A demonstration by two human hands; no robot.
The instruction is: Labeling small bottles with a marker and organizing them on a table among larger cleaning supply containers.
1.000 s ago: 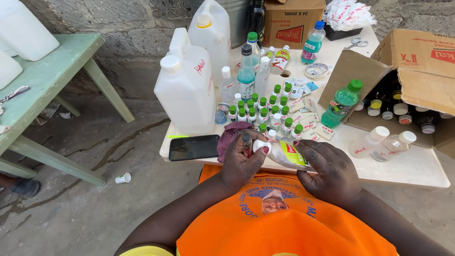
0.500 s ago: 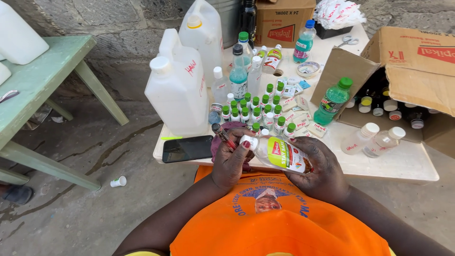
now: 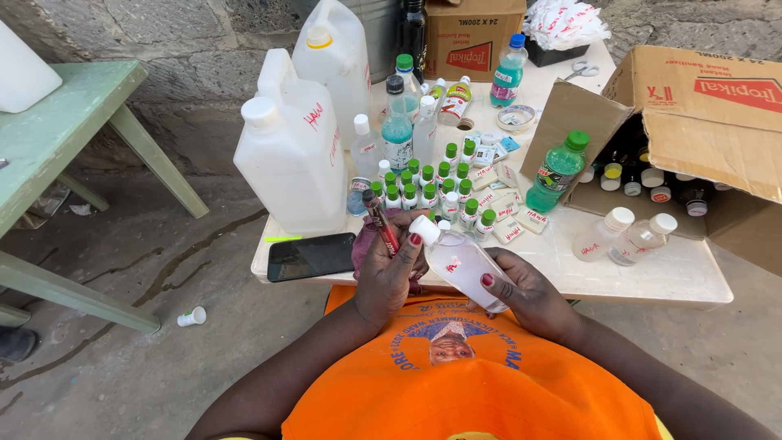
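Note:
My right hand (image 3: pixel 529 295) grips a clear plastic bottle (image 3: pixel 466 266) with a white cap, tilted with the cap toward the upper left. My left hand (image 3: pixel 389 273) holds a dark red marker pen (image 3: pixel 380 220) and its fingertips touch the bottle's cap end. Both hands hover over my lap at the near edge of a white table (image 3: pixel 643 275). A purple cloth (image 3: pixel 361 244) lies under my left hand.
On the table stand two large white jerrycans (image 3: pixel 292 155), several small green-capped bottles (image 3: pixel 440 189), a green bottle (image 3: pixel 558 173), two clear white-capped bottles (image 3: pixel 623 235) lying down, a black phone (image 3: pixel 309 256) and an open cardboard box (image 3: pixel 700 122). A green wooden table (image 3: pixel 57 138) stands at left.
The bottle has turned in my hands, its label side rolled away, and my left hand now touches the cap end. The view has shifted slightly closer.

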